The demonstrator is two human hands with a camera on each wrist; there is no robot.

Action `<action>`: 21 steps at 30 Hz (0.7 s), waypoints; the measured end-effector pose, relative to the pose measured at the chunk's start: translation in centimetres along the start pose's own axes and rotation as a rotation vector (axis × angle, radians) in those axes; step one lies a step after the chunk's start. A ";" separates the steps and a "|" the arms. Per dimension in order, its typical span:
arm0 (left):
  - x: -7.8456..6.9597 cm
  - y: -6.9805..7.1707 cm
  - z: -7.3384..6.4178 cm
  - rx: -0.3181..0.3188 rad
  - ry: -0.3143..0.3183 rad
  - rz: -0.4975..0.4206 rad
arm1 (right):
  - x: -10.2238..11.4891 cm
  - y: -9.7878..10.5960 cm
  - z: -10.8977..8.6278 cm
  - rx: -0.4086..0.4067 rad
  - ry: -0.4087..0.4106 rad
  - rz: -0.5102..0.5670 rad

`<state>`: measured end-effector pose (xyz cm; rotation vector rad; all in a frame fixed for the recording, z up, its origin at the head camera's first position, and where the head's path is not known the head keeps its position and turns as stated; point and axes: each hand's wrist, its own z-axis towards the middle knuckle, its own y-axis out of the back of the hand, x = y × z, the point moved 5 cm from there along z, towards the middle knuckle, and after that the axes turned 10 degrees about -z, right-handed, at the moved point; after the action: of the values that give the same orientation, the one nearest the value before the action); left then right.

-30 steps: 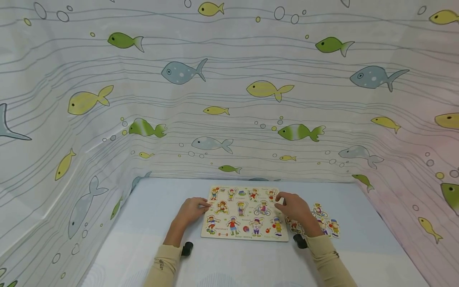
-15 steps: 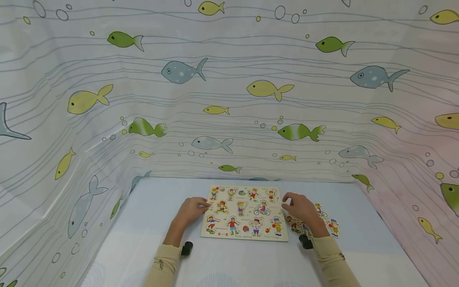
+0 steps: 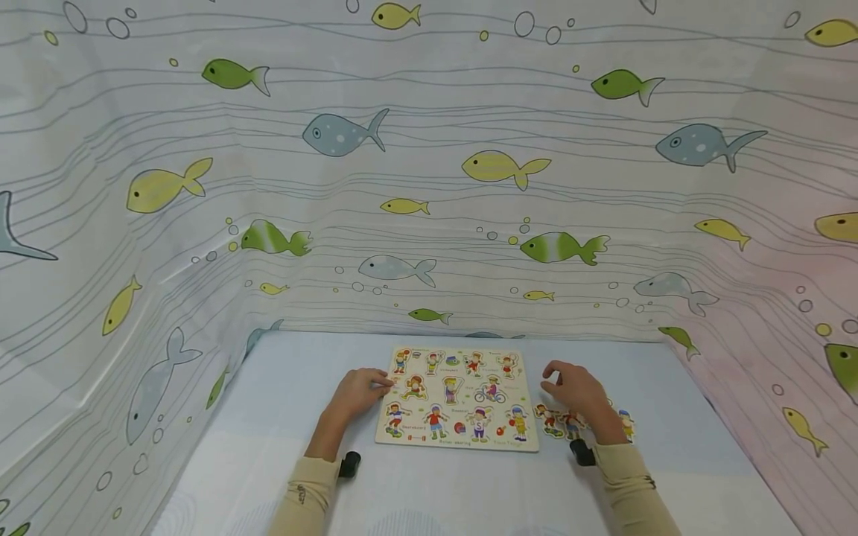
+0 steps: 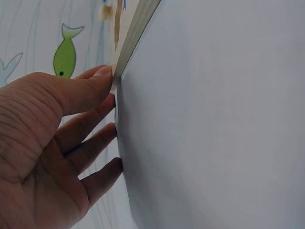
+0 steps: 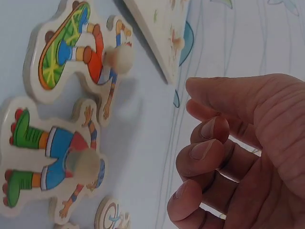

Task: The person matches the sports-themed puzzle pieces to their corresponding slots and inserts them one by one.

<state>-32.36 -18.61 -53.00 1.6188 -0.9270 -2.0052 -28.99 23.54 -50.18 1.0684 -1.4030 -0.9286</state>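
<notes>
A flat wooden peg puzzle board (image 3: pixel 458 441) printed with sports children lies on the table. My left hand (image 3: pixel 358 391) rests at its left side; in the left wrist view the thumb (image 4: pixel 90 93) and index finger touch the board's edge, and the other fingertips meet the table. Off the board's right side my right hand (image 3: pixel 578 391) hovers with loosely bent fingers and nothing in them. Below it lie loose pieces: a skateboarder piece (image 5: pixel 66 55), a roller skater piece (image 5: pixel 52 155), and a basketball player piece (image 3: pixel 626 423). A cyclist piece (image 5: pixel 112 217) is partly cut off.
A light blue cloth (image 3: pixel 322 353) covers the table. Walls of fish-patterned sheeting (image 3: pixel 429 238) rise at the back and both sides. A black wrist camera (image 3: pixel 350 464) sits under the left wrist, another black camera (image 3: pixel 582 452) under the right.
My right hand has drawn away from the board's right edge and moved right, over the loose pieces. The left hand and the board have stayed put.
</notes>
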 end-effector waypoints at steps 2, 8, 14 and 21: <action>-0.1 0.0 0.0 0.000 0.007 -0.004 | -0.3 0.0 0.0 0.004 -0.007 -0.005; -0.1 0.0 -0.1 -0.003 0.009 -0.014 | -1.2 0.2 0.0 0.008 -0.025 -0.004; 0.1 -0.1 0.0 0.002 0.009 -0.018 | -2.3 0.0 0.1 -0.007 -0.038 -0.013; -0.1 0.1 -0.1 0.001 0.006 -0.011 | -3.5 -0.1 0.0 -0.004 -0.057 -0.021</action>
<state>-32.23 -18.63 -52.92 1.6338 -0.9186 -2.0062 -28.94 26.84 -51.25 1.0632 -1.4388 -0.9833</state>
